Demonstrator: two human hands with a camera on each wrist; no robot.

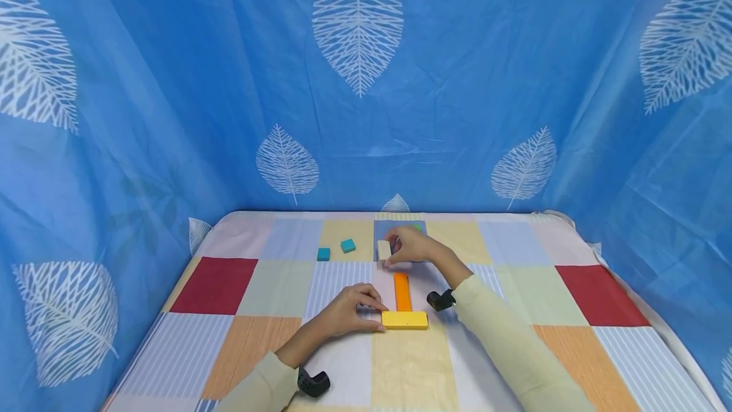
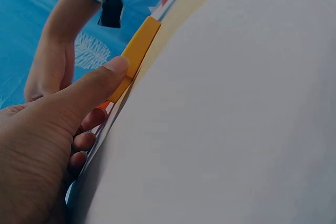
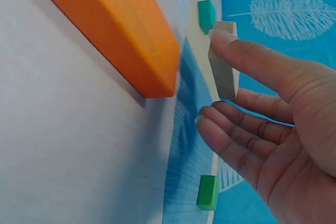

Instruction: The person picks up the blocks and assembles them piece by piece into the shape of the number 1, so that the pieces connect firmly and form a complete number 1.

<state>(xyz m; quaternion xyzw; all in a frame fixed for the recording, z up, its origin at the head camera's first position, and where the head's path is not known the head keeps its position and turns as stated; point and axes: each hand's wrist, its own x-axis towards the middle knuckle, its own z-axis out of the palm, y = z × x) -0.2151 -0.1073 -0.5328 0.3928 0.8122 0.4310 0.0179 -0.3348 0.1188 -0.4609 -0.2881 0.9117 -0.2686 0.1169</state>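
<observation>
A yellow block (image 1: 405, 320) lies crosswise on the patchwork cloth, and my left hand (image 1: 350, 310) pinches its left end between thumb and fingers. In the left wrist view the thumb presses along the side of that block (image 2: 140, 45). An orange block (image 1: 403, 291) runs away from the middle of the yellow one, forming a T with it. Beyond the orange block's far end, my right hand (image 1: 410, 245) holds a cream wooden block (image 1: 384, 250) between thumb and index finger. The right wrist view shows this cream block (image 3: 224, 66) with the other fingers loosely bent below it.
Two teal blocks (image 1: 347, 245) lie at the back, left of the right hand. A green block (image 3: 208, 192) sits beyond the right hand, mostly hidden in the head view. Blue leaf-print curtains (image 1: 366, 145) surround the table on the back and sides.
</observation>
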